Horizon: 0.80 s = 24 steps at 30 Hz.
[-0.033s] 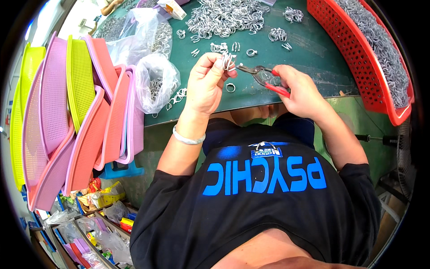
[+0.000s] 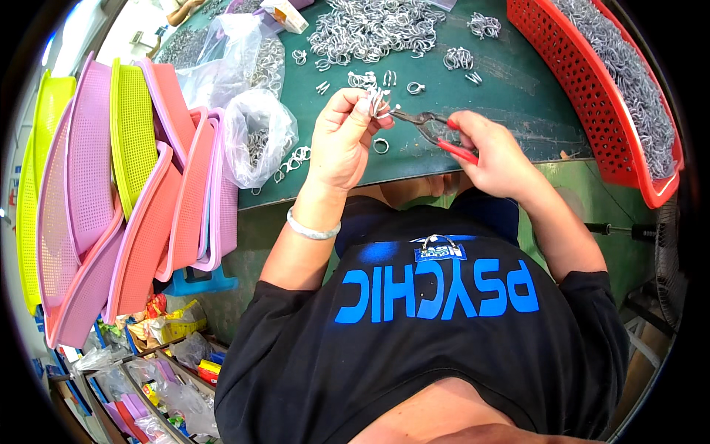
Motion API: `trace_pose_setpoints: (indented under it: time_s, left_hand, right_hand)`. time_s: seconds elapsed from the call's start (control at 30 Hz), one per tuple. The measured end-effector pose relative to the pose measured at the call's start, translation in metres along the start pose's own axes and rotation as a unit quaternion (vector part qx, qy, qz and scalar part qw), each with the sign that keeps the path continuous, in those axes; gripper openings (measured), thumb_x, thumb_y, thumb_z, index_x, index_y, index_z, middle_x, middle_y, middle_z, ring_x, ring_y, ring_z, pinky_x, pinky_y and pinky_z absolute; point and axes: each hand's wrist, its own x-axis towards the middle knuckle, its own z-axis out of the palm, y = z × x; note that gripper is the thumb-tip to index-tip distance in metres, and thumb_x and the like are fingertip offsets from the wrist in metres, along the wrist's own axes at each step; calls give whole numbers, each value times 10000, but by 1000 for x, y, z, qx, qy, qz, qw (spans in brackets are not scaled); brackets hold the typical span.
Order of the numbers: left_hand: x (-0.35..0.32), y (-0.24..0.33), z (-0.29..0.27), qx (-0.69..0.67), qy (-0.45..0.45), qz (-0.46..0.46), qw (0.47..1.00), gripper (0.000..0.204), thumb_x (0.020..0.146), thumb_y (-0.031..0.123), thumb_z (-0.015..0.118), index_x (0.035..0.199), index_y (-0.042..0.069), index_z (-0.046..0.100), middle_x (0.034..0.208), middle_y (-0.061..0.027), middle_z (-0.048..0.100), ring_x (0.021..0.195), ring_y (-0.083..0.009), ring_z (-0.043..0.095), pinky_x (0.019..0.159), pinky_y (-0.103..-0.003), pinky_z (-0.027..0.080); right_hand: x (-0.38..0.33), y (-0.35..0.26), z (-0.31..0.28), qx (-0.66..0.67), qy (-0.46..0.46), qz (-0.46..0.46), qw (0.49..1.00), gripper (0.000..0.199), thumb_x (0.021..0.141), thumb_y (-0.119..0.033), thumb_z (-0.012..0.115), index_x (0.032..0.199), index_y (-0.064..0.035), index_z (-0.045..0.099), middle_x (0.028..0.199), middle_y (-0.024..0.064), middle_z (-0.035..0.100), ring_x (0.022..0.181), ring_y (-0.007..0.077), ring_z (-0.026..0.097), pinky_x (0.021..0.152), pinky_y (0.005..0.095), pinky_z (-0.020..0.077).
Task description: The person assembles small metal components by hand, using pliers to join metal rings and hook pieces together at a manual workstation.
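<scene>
Red-handled metal pliers and the right hand had shifted slightly toward the person since the earlier frame. The right hand was curled around the handles. The left hand pinched a small cluster of silver-coloured metal rings between thumb and fingers, above the green tabletop. The plier tips were at the cluster; contact could not be determined.

Containers were positioned as follows. At right, a red perforated plastic basket held a mass of grey metal rings. Left of the left hand, an open clear plastic bag contained loose metal rings. Beyond the hands lay a large heap of silver-grey rings.
</scene>
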Motion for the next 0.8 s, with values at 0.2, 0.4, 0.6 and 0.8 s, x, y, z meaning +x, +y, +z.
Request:
trace_pose_setpoints:
  time_s: [0.2, 0.4, 0.6, 0.8]
  left_hand:
    - [-3, -10, 0, 32, 43, 9, 999, 79, 861, 121, 544, 893, 50, 557, 877, -56, 588, 739, -143, 555, 699, -290, 474]
    - [-4, -9, 2, 71, 75, 56, 993, 80, 869, 99, 528, 912, 38, 555, 866, -50, 589, 733, -138, 552, 695, -275, 469]
    - [-2, -14, 2, 36, 109, 68, 991, 75, 866, 90, 533, 892, 23, 551, 813, -34, 583, 684, -94, 534, 655, -223, 443]
    - [2, -7, -3, 204, 102, 115, 967, 56, 865, 76, 526, 862, 23, 547, 777, -11, 567, 678, -74, 514, 644, -205, 426]
  right_hand:
    - [-1, -8, 9, 165, -86, 68, 980, 303, 714, -13, 565, 1000, 8, 468, 701, 95, 467, 630, 183, 470, 595, 295, 397]
    - [-5, -2, 21, 374, -146, 104, 910, 195, 761, -96, 584, 920, -20, 501, 644, 4, 457, 568, 116, 446, 521, 263, 383]
    - [-4, -8, 21, 578, -239, 233, 745, 150, 770, -113, 584, 887, -63, 505, 663, -32, 442, 543, 51, 383, 480, 194, 307]
    - [-5, 2, 35, 299, -93, 116, 943, 229, 773, -112, 575, 957, 2, 499, 695, 74, 533, 608, 164, 498, 576, 299, 419]
